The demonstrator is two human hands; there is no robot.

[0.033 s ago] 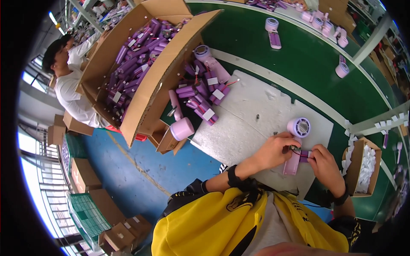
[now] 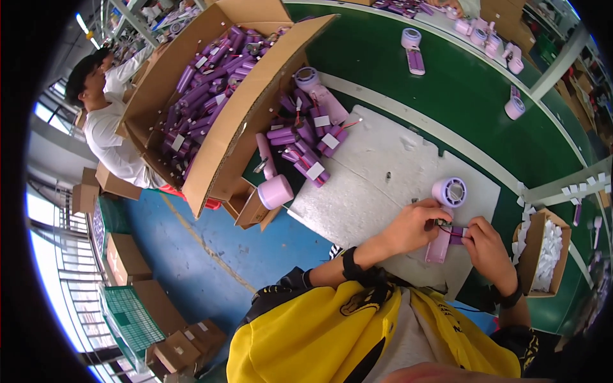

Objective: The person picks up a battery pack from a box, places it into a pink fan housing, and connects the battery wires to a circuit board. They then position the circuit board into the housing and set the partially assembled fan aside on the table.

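A pink handheld fan with a round lavender head (image 2: 449, 193) lies on the white foam sheet (image 2: 357, 191) in front of me, its open handle shell (image 2: 437, 250) pointing toward me. My left hand (image 2: 415, 225) is closed in a pinch at the top of the handle, on a small green circuit board (image 2: 443, 223) with thin wires. My right hand (image 2: 488, 247) grips the right end of a purple battery pack (image 2: 456, 236), which lies across the handle's right side. Wires run between board and pack. The fingertips partly hide both parts.
A big cardboard box (image 2: 255, 102) full of purple battery packs stands at left. Loose packs (image 2: 305, 143) and two pink fan bodies (image 2: 275, 191) lie beside it. At right is a box of white pieces (image 2: 548, 255). More fans (image 2: 412, 48) rest on the green belt (image 2: 364, 57).
The whole view has shifted very slightly. Both hands keep the same hold on the circuit board and the battery pack.
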